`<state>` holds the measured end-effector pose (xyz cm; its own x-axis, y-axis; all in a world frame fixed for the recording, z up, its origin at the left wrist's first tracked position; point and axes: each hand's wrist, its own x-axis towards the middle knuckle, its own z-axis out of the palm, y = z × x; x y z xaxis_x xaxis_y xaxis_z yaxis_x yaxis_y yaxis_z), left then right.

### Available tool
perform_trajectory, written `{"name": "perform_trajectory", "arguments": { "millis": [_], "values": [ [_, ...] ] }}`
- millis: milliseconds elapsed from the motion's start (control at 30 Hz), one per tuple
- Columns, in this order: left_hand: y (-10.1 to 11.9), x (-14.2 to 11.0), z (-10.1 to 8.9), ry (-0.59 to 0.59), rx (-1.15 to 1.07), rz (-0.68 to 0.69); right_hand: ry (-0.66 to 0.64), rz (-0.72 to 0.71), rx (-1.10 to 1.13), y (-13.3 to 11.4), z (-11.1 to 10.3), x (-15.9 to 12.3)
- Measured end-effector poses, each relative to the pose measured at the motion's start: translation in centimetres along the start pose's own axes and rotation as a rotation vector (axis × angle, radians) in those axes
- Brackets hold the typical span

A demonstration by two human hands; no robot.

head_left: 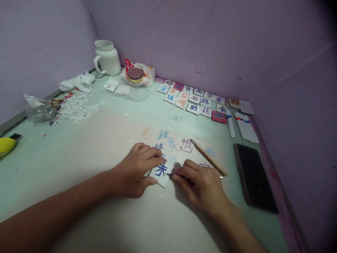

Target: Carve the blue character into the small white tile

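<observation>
A small white block [163, 181] with a blue handwritten character lies on the pale work surface in front of me. My left hand [137, 170] pins it from the left, thumb at its lower edge and fingers across its top. In my right hand [201, 182] is a slim carving tool [170, 174], pinched between thumb and fingers. Its dark tip meets the right side of the block, and most of its shaft is hidden by my fingers. Just beyond that hand, a wooden-handled carving tool [210, 160] lies across the characters written on the surface.
Several finished character blocks [194, 99] stand in rows along the back wall. Markers [246, 127] and a black phone [254, 177] lie at right. White shavings [75, 107], a white mug [107, 58], plastic wrappers [129, 92] and a yellow object [7, 146] are at left.
</observation>
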<state>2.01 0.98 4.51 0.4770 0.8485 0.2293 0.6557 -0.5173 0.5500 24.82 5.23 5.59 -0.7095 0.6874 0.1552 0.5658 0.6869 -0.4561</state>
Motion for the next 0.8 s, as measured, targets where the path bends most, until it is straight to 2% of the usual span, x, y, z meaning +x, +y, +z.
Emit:
{"name": "perform_trajectory", "arguments": {
  "millis": [100,267,367,433,500,600,733,800],
  "values": [
    [-0.1,0.0,0.0,0.002,0.007,0.010,-0.087,-0.018,0.051,0.3,-0.9,0.3],
    [-0.2,0.0,0.0,-0.012,-0.002,-0.001,-0.224,-0.041,0.258,1.1,-1.6,0.2],
    [-0.1,0.0,0.0,-0.006,-0.004,0.005,-0.089,0.018,0.299,1.1,-0.8,-0.1],
    [0.0,0.0,0.0,-0.002,-0.007,0.004,0.034,0.040,0.223,0.8,-0.1,-0.2],
    [0.0,0.0,0.0,0.003,-0.010,0.000,0.102,0.035,0.105,0.4,0.5,-0.3],
    [0.1,0.1,0.1,0.020,-0.008,-0.001,0.099,0.021,0.024,-0.2,0.4,-0.4],
    [0.1,0.0,0.1,0.038,0.003,-0.007,-0.052,0.000,0.147,-0.1,-0.6,-0.7],
    [0.0,0.0,0.1,0.050,0.005,-0.013,-0.035,0.002,0.205,0.0,-0.5,-0.9]
  ]
}}
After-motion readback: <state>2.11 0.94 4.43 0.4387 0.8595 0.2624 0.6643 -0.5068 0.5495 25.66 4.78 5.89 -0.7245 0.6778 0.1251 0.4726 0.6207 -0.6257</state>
